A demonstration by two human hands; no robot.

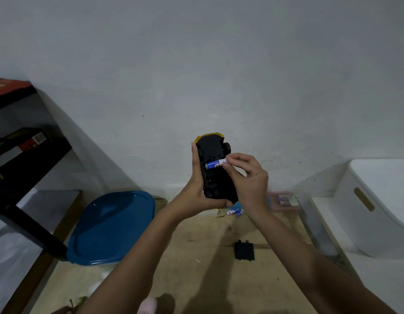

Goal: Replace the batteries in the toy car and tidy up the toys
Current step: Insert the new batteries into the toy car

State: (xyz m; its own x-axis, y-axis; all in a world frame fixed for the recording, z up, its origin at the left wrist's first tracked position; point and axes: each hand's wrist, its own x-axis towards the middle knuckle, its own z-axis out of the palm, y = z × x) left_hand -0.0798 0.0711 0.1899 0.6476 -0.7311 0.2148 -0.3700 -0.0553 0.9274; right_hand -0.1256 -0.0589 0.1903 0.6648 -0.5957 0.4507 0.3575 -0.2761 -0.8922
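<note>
Now my right hand (pixel 249 177) pinches the battery (pixel 214 165) by its near end, its length running straight out from my fingertips (pixel 228 160) across the upturned car (pixel 219 186), far end toward my left hand (pixel 196 191), which grips the car.

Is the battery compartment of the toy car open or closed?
Open. The toy car is underside up, its bay bare; the right hand pinches a blue battery into it, and the black cover lies on the floor.

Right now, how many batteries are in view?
3: one battery pinched by the right hand against the toy car, two batteries on the floor; more may hide behind the wrists.
</note>
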